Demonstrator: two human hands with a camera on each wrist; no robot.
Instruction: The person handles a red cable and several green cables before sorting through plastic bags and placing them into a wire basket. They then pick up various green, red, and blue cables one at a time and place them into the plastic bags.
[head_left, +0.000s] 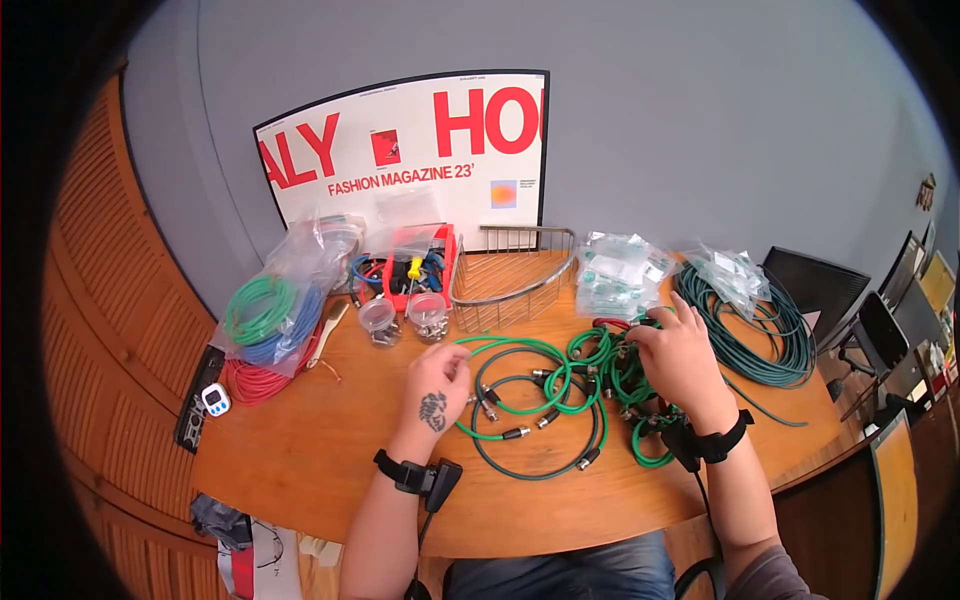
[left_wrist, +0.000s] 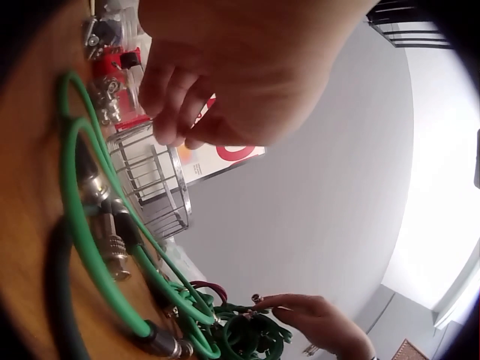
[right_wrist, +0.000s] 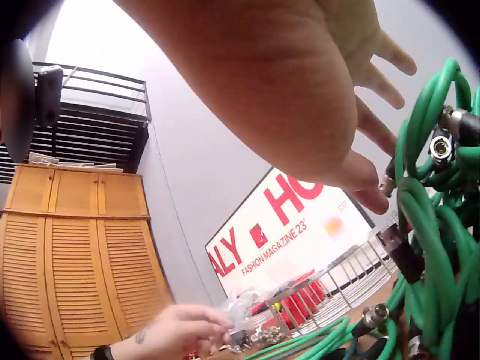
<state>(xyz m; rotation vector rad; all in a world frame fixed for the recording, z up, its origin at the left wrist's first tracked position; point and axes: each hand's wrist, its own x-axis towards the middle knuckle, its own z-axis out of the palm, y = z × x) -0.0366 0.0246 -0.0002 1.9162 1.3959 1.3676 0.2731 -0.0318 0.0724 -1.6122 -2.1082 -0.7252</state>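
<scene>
My right hand (head_left: 675, 350) is over a tangled bundle of green coaxial cables (right_wrist: 431, 247) with metal end connectors. Its thumb and forefinger pinch one connector (left_wrist: 257, 298) at the top of the bundle, while the other fingers spread out. My left hand (head_left: 437, 390) hovers beside looser cables, fingers loosely curled and holding nothing. Below it, a green cable (left_wrist: 79, 195) curves across the table, its metal connectors lying close together. A dark grey cable loop (head_left: 500, 470) lies among the green ones in the middle.
Behind the cables stand a wire basket (head_left: 515, 290), two clear cups (head_left: 428, 315) of metal fittings and a red bin (head_left: 447, 245). Bagged cable coils (head_left: 262, 310) sit left. At right are clear packets (head_left: 622, 270) and a large dark green coil (head_left: 790, 355).
</scene>
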